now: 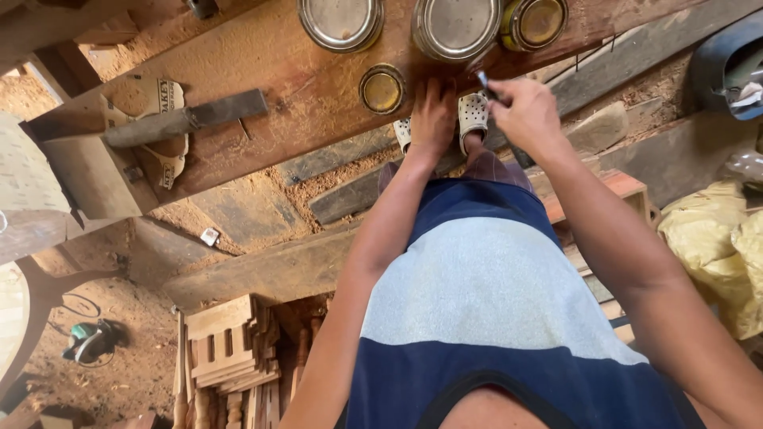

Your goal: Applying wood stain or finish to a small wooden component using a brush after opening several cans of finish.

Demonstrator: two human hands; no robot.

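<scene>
The left hand (pixel 433 115) rests palm down with fingers loosely curled on the sawdust-strewn wooden table (pixel 278 71), just below a silver-lidded tin (pixel 455 28). The right hand (pixel 524 111) is pinched closed around a thin dark tool (pixel 485 83), its tip touching the tin's edge. A small gold-lidded can (pixel 382 88) stands just beside the left hand.

Four round metal tins (pixel 455 26) stood along the top of the frame on the sawdusty wooden table (pixel 278 71), two silver-lidded, two brass-coloured. At upper left lay a cream curved label (pixel 163 131) with dark lettering.
</scene>
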